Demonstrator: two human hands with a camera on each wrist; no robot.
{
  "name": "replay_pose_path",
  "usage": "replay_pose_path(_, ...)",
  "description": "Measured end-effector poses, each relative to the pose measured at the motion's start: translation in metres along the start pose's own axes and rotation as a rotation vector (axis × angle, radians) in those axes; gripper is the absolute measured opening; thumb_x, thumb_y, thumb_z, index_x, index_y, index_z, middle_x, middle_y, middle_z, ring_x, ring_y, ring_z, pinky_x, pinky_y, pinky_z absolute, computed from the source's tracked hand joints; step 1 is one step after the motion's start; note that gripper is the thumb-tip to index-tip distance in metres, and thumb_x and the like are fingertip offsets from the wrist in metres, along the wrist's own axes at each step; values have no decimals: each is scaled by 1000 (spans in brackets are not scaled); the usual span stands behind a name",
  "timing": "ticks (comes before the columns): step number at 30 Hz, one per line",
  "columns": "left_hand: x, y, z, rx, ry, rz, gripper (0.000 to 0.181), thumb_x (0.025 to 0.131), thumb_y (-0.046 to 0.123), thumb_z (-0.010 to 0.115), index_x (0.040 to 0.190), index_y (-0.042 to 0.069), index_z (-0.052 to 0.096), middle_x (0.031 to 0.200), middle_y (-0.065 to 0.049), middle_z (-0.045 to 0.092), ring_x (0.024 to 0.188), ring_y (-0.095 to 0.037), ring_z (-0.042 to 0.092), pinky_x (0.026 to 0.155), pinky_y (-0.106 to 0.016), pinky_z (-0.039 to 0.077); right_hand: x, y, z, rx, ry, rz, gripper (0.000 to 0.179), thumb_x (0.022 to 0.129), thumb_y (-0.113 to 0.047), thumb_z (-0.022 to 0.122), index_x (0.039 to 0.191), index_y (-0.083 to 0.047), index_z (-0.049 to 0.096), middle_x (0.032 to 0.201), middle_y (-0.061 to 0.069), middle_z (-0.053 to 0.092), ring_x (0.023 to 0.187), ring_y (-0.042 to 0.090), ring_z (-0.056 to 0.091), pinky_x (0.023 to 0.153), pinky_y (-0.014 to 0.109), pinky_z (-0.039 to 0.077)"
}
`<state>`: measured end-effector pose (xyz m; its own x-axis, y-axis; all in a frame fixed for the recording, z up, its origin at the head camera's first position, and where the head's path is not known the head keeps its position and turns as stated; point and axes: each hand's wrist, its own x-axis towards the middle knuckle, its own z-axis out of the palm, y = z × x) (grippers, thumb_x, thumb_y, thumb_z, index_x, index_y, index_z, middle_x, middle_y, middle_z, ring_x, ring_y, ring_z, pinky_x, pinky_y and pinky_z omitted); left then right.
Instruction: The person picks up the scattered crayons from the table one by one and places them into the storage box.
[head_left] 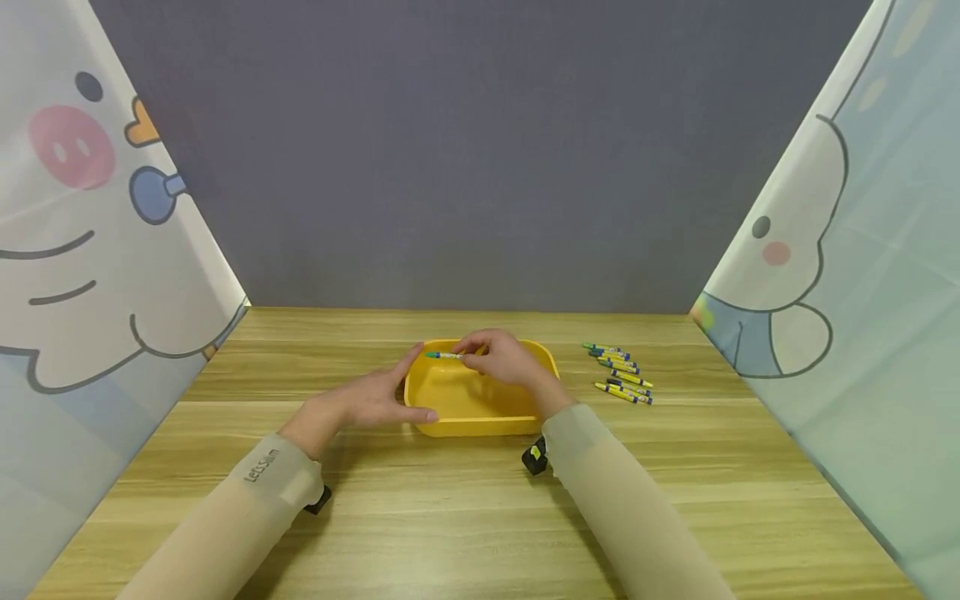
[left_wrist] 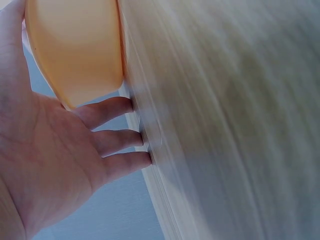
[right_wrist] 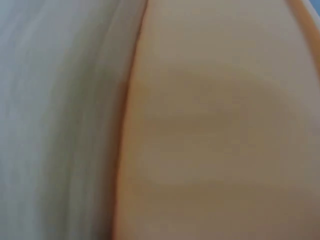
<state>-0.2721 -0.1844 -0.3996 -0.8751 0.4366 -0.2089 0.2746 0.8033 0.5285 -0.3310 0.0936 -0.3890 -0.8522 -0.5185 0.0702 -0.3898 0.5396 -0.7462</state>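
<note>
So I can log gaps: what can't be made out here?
Head: rear of the green-tipped crayon, hidden by the right hand.
Head: part of the floor of the yellow rectangular tray, behind that hand.
Head: lettering on the yellow-and-blue crayons, too small.
Left wrist: tray's remainder, cut off by top edge.

Cartoon sheets point(head_left: 862, 350) and a grey backdrop point(head_left: 472, 158) screen this tabletop booth point(head_left: 427, 525).

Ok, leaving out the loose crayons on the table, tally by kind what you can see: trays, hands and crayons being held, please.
Tray: 1
Hands (left hand, right hand): 2
Held crayon: 1
Total: 4
</note>
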Motion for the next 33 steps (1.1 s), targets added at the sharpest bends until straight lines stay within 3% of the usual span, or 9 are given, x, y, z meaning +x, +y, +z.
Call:
replay_pose_path(8,1,0,2,8,9,13,133,87,86,71,178,31,-10,171,-33,39,151,-52,51,123,-68,43,4,6,19,16,-40,33,22,109,-14,68,126,-14,82,107,5,74,70,12,58,67,24,52)
replay_pose_path(15,1,-3,1,10,11,11,133,88,86,70,177,34,-13,172,-32,38,151,-52,50,122,-69,43,9,7,29,-117,-61,41,21,107,-10,68,121,-15,83,103,2,74,60,13,57,64,24,51)
replay_pose_path(24,-1,-1,1,0,3,6,133,88,85,70,177,32,-13,172,-33,38,151,-52,50,122,-69,43,10,7,32,-323,-73,11,20,105,-10,72,118,-19,85,113,0,80,94,15,64,96,36,57)
replay_pose_path(33,1,-2,2,14,9,9,132,89,86,69,177,32,-14,172,-34,37,152,-53,49,122,-69,42,8,7,32,-513,-52,-61,25,108,-12,71,129,-18,83,133,4,79,127,27,72,116,45,55)
